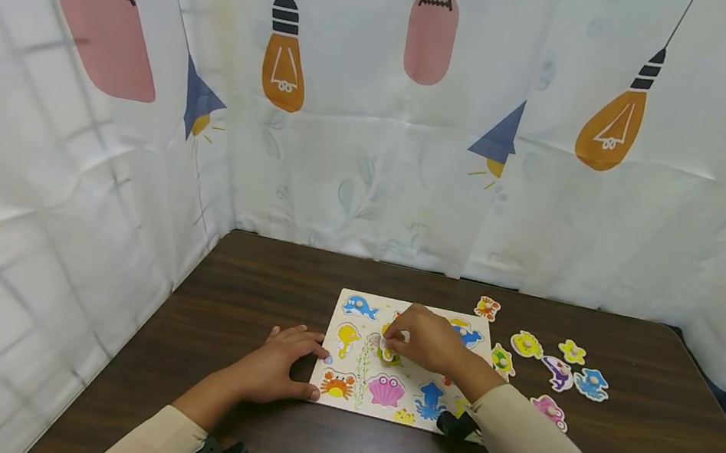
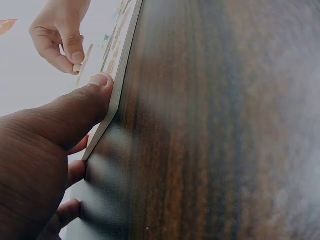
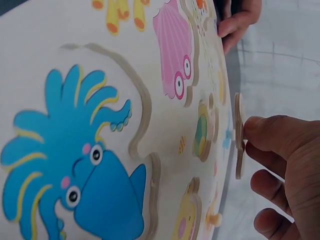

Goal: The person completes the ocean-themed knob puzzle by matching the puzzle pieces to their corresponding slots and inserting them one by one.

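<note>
A wooden puzzle board (image 1: 410, 376) printed with sea animals lies on the dark table. My right hand (image 1: 430, 342) is over the board's middle, pinching a thin wooden puzzle piece (image 3: 239, 135) between thumb and index finger. In the right wrist view that piece shows edge-on, its picture hidden, close over the board's surface. At the board's near left corner, my left hand (image 1: 279, 364) rests with its fingers spread along the left side. Its thumb (image 2: 100, 82) presses on the near edge. A blue whale piece (image 1: 359, 304) with a knob sits in the board's far left slot.
Right of the board lie several loose pieces, among them a yellow fish (image 1: 527, 344), a yellow star-shaped piece (image 1: 572, 352), a purple piece (image 1: 557, 373), a blue piece (image 1: 591, 384) and a pink piece (image 1: 549, 410). A crab piece (image 1: 487, 308) lies behind the board. A printed curtain (image 1: 359, 156) encloses the table.
</note>
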### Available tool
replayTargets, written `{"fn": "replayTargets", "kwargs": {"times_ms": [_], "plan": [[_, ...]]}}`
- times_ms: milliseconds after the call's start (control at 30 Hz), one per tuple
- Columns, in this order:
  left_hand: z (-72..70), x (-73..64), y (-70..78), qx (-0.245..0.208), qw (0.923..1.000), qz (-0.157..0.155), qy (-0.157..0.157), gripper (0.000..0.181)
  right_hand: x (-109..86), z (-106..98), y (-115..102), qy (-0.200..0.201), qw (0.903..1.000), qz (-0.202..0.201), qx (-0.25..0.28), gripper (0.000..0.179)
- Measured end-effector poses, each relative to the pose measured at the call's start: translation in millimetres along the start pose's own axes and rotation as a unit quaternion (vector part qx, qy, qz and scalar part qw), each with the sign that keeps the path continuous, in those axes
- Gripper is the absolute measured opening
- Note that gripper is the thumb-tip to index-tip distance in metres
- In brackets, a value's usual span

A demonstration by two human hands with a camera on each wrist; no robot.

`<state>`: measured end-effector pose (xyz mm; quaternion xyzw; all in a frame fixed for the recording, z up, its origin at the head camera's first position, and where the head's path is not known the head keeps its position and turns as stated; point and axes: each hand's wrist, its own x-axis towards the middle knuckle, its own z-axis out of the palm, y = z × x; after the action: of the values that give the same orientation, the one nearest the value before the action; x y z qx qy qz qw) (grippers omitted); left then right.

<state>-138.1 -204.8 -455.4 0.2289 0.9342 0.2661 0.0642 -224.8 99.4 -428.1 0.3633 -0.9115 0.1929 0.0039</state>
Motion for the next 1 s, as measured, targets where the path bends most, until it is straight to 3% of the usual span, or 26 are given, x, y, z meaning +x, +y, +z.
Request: {"fn": "replayTargets", "kwargs": {"times_ms": [433,1000], "plan": [[0.5,0.3,-2.0,-0.002,1.0,0.0,0.001,0.06,9.2,6,-13,-0.022,0.9995,0.02,0.01,0.005],[-1.8,-1.2,2.7,-0.002,1.0,0.0,-0.001,0.059,24.4,19,-24,-0.015,0.9999,0.001,-0.002,0.005]]}}
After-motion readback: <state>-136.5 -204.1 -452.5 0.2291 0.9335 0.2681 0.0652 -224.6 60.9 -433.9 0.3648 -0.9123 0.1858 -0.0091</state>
